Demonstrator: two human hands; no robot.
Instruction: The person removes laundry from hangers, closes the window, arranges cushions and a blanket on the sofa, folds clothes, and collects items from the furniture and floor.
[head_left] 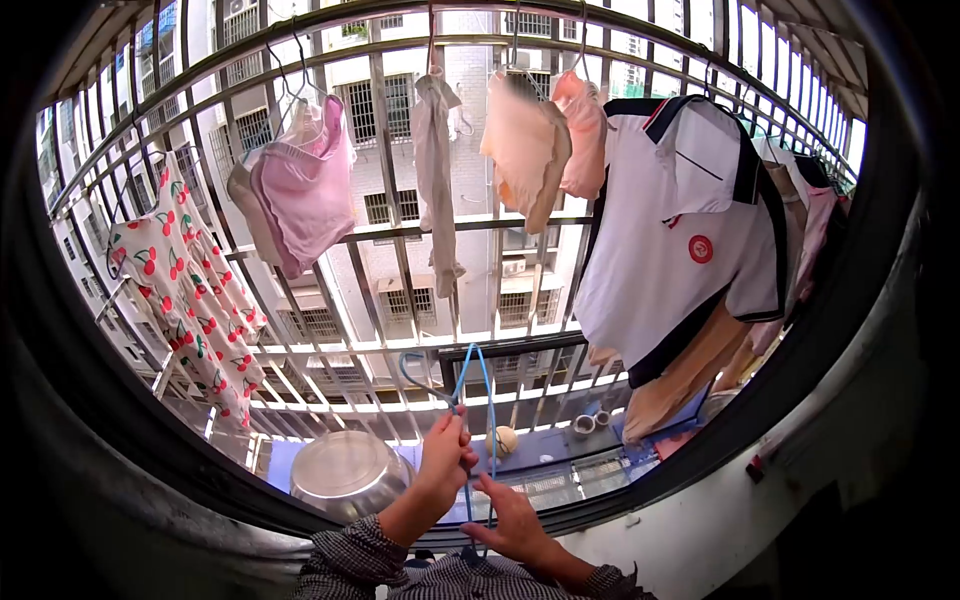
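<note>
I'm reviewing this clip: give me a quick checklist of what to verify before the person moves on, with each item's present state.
1. Left hand has a firm grip on the blue hanger: ok, fingers closed around it.
2. Right hand has a secure grip too: not ok, its thumb and fingers are apart at the wire.
3. Hanger free of clothing: ok, no garment shows on it.
4. Hook clear of the metal bars: cannot tell, they overlap in this view.
5. White shirt hung up: ok, it hangs at the right of the picture.
</note>
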